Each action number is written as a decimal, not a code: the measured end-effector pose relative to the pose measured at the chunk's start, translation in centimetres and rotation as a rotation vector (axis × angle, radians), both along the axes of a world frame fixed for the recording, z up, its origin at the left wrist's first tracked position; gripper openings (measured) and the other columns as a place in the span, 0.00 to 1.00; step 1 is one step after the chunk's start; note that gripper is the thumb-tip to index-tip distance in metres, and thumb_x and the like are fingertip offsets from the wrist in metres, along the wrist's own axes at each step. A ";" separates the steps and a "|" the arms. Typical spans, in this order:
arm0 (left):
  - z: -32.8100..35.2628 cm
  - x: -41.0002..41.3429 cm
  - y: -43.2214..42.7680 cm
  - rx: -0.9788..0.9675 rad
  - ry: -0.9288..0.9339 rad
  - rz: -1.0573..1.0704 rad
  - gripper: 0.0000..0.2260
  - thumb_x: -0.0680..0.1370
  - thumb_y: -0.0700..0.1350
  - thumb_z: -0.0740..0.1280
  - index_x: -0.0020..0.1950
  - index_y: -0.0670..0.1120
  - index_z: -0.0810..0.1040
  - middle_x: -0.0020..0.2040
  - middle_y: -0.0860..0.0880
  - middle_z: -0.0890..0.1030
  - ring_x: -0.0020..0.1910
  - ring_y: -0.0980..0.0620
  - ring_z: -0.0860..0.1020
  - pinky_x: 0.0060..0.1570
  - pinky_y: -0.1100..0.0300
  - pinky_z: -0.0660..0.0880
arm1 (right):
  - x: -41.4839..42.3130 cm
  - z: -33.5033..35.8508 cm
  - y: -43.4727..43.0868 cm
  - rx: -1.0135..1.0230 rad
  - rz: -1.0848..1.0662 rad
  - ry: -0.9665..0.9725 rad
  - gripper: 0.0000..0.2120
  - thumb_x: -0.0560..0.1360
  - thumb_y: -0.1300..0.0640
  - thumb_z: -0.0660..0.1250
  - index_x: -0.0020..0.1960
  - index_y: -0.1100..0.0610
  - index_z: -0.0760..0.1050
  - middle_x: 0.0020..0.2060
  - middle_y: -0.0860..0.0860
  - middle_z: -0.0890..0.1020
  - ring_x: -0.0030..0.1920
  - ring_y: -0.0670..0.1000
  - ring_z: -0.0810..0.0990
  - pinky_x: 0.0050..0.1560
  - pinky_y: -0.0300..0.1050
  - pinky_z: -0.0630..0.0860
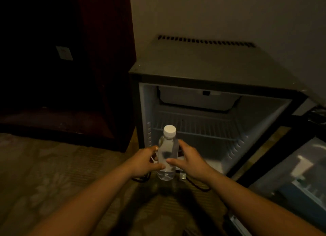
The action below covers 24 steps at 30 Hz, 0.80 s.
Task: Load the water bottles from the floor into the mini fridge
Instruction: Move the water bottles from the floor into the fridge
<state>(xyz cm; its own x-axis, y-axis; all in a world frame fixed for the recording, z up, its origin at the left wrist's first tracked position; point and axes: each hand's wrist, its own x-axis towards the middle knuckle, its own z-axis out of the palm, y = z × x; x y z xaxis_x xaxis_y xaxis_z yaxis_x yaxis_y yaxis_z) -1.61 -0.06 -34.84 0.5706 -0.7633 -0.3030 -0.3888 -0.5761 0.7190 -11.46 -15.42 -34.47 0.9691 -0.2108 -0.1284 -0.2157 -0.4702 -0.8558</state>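
A clear water bottle (166, 153) with a white cap stands upright between my two hands, just in front of the open mini fridge (202, 73). My left hand (144, 160) wraps its left side and my right hand (189, 160) wraps its right side, thumbs across the front. Behind the bottle, the fridge interior shows a wire shelf (195, 128) and a small freezer box (199, 98) at the top. No bottle is visible inside the fridge.
The fridge door (298, 175) hangs open at the right. A dark wooden cabinet (67, 73) stands at the left, close to the fridge. A black cable with a plug (183, 175) lies on the patterned carpet (53, 174) below the bottle.
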 end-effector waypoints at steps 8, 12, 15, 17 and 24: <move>-8.0 2.0 -1.4 -0.017 0.203 0.109 0.17 0.77 0.41 0.63 0.66 0.48 0.71 0.53 0.47 0.79 0.53 0.53 0.78 0.55 0.59 0.76 | 2.9 -8.1 -2.0 -0.058 -0.051 0.122 0.26 0.70 0.53 0.72 0.66 0.48 0.68 0.59 0.47 0.78 0.60 0.47 0.76 0.62 0.50 0.74; -10.7 2.6 -2.0 -0.066 0.306 0.200 0.22 0.79 0.37 0.59 0.71 0.52 0.64 0.59 0.49 0.76 0.54 0.52 0.77 0.51 0.61 0.75 | 4.8 -10.6 -2.6 -0.029 -0.094 0.136 0.26 0.70 0.55 0.72 0.65 0.48 0.69 0.60 0.47 0.78 0.60 0.47 0.76 0.63 0.48 0.74; -12.0 3.0 -2.6 -0.130 0.365 0.266 0.26 0.78 0.35 0.59 0.73 0.51 0.59 0.64 0.46 0.73 0.54 0.58 0.74 0.45 0.71 0.74 | 6.3 -11.7 -3.0 -0.002 -0.118 0.131 0.26 0.69 0.57 0.73 0.65 0.50 0.69 0.58 0.49 0.79 0.59 0.48 0.77 0.61 0.46 0.74; -12.8 3.2 -3.0 -0.152 0.381 0.292 0.28 0.77 0.34 0.61 0.74 0.51 0.57 0.66 0.43 0.72 0.57 0.58 0.72 0.46 0.70 0.74 | 7.2 -12.3 -3.3 -0.007 -0.116 0.135 0.26 0.69 0.58 0.73 0.65 0.52 0.70 0.58 0.50 0.79 0.58 0.48 0.77 0.59 0.43 0.74; -14.3 3.1 -3.8 -0.202 0.482 0.318 0.34 0.76 0.31 0.62 0.75 0.53 0.51 0.69 0.49 0.68 0.66 0.56 0.68 0.54 0.69 0.73 | 7.9 -13.4 -3.1 0.013 -0.186 0.145 0.29 0.69 0.58 0.73 0.68 0.52 0.67 0.61 0.51 0.78 0.61 0.51 0.76 0.62 0.47 0.73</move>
<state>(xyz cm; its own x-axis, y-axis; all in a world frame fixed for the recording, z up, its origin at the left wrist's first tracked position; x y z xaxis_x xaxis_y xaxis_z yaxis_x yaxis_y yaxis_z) 1.53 -3.85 -49.10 0.6144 -0.6475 -0.4508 0.1764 -0.4442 0.8784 -3.55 -18.56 -47.85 0.8848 -0.3814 -0.2676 -0.4189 -0.3996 -0.8154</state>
